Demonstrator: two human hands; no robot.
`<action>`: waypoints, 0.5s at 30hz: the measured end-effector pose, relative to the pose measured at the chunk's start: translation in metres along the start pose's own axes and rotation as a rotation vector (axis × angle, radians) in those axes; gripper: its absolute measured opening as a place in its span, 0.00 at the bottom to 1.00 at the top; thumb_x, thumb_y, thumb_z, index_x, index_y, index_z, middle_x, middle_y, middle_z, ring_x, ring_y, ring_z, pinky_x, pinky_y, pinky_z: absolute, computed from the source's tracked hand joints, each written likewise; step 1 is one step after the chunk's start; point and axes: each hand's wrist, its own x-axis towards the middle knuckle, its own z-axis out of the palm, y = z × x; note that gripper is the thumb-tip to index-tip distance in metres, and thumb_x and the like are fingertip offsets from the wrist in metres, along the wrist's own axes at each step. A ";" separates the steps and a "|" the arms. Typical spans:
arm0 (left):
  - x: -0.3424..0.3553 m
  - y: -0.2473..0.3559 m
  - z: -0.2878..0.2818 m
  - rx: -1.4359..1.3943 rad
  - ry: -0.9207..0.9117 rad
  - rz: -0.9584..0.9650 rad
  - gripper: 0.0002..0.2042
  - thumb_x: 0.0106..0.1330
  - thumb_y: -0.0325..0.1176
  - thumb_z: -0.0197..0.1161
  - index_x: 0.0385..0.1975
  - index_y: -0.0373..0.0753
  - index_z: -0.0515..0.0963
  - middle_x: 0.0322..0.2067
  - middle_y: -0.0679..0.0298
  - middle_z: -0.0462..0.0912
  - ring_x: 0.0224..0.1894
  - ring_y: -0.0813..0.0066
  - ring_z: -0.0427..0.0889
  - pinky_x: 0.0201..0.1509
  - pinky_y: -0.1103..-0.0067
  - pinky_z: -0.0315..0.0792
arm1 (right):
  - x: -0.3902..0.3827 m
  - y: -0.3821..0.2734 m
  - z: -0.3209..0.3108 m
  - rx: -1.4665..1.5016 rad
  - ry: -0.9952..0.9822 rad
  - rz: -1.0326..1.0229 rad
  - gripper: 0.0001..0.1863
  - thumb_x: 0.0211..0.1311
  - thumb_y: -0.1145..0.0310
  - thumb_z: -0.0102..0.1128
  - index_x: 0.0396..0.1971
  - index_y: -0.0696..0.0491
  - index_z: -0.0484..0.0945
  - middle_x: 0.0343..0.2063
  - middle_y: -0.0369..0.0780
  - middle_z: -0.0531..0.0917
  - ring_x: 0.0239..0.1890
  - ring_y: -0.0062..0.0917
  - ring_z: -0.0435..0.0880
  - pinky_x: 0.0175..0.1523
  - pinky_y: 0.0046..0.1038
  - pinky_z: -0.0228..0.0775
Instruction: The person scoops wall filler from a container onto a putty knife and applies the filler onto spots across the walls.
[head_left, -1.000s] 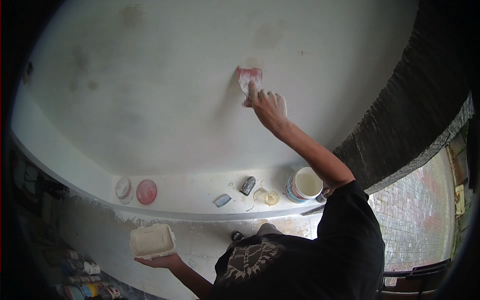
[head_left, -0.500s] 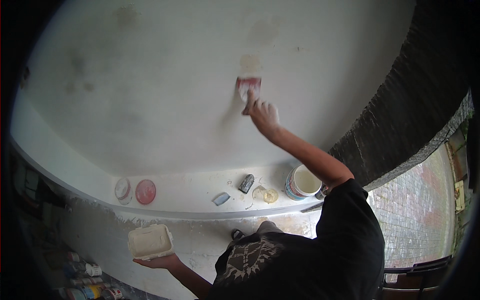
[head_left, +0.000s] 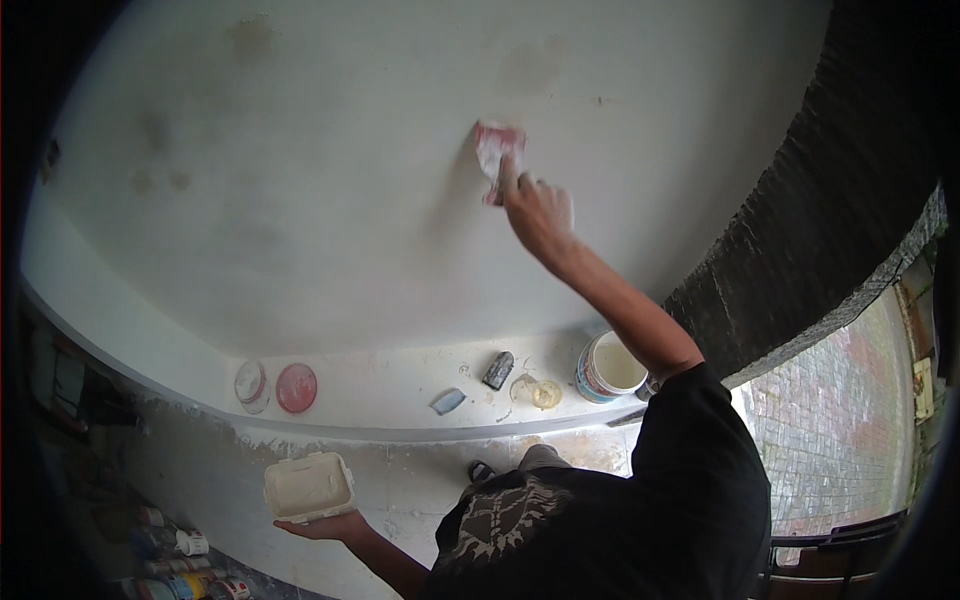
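My right hand [head_left: 538, 207] grips a red putty knife [head_left: 499, 139] smeared with white paste. Its wide edge presses against the pale wall [head_left: 330, 180], at a brownish patch that it now mostly covers. Low on the left, my left hand [head_left: 322, 526] supports a shallow cream plastic tub [head_left: 309, 487] from beneath, its fingers partly hidden under it. A layer of off-white paste lies in the tub.
Along the ledge [head_left: 400, 367] below the wall stand a white bucket [head_left: 612, 366], a round yellowish lid [head_left: 545, 394], a dark block [head_left: 498, 370], a bluish piece [head_left: 448, 401] and a red round lid [head_left: 296, 388]. Several paint containers [head_left: 190, 543] lie lower left. Dark stone [head_left: 780, 220] borders the right.
My right hand has pushed the putty knife upward along the wall, over the brownish patch. The tub stays on my left hand, with the whole view shifted slightly.
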 end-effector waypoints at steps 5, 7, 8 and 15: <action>-0.006 0.001 0.010 0.016 0.067 0.002 0.33 0.67 0.61 0.34 0.61 0.41 0.61 0.59 0.55 0.66 0.60 0.52 0.68 0.62 0.56 0.65 | -0.020 -0.003 -0.003 0.219 -0.175 0.097 0.26 0.58 0.69 0.55 0.58 0.55 0.65 0.25 0.43 0.79 0.24 0.36 0.81 0.23 0.37 0.71; -0.003 0.002 0.005 0.022 0.037 0.010 0.33 0.67 0.61 0.34 0.61 0.41 0.61 0.59 0.55 0.66 0.60 0.52 0.68 0.62 0.56 0.65 | -0.011 0.002 -0.020 0.219 -0.087 0.128 0.27 0.57 0.69 0.56 0.58 0.53 0.64 0.25 0.43 0.79 0.24 0.37 0.81 0.24 0.37 0.71; -0.002 0.002 0.002 0.030 0.004 0.008 0.33 0.67 0.61 0.34 0.61 0.41 0.61 0.59 0.55 0.66 0.60 0.52 0.68 0.62 0.56 0.65 | -0.005 0.005 -0.032 0.211 -0.005 0.166 0.27 0.57 0.70 0.56 0.59 0.52 0.64 0.25 0.42 0.79 0.24 0.37 0.81 0.24 0.37 0.71; 0.000 -0.005 0.002 -0.002 -0.004 0.009 0.33 0.68 0.61 0.34 0.62 0.41 0.61 0.59 0.55 0.66 0.60 0.53 0.68 0.63 0.57 0.65 | -0.035 -0.003 0.062 -0.299 0.040 0.050 0.43 0.52 0.44 0.57 0.59 0.64 0.63 0.19 0.34 0.74 0.16 0.19 0.73 0.18 0.24 0.64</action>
